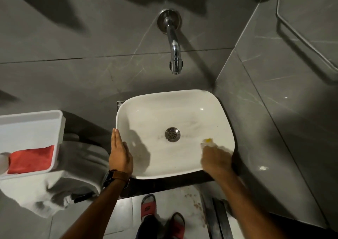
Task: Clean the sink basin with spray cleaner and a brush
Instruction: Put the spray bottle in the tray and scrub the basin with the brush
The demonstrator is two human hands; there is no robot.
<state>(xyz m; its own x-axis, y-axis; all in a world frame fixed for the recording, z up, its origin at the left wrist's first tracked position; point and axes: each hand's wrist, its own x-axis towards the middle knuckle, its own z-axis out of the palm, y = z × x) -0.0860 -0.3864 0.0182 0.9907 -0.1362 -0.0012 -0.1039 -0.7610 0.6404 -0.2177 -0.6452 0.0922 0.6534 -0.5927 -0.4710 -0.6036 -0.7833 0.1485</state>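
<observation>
The white sink basin (175, 114) sat on a dark surface (164, 183) in the corner of grey tiled walls, a chrome tap (174, 55) above it. Left of it stood a white tray (36, 118) with a red cloth (31, 159). My left hand (119, 156) lay flat against the basin's left rim, fingers straight and holding nothing. My right hand (215, 159), blurred, was inside the basin at its right front, fingers curled around something with a yellow tip (208, 140); I could not tell if it was the brush.

Glossy white ceramic sink basin (182, 99), shiny chrome tap (173, 43), matt grey wall tiles (73, 37).
</observation>
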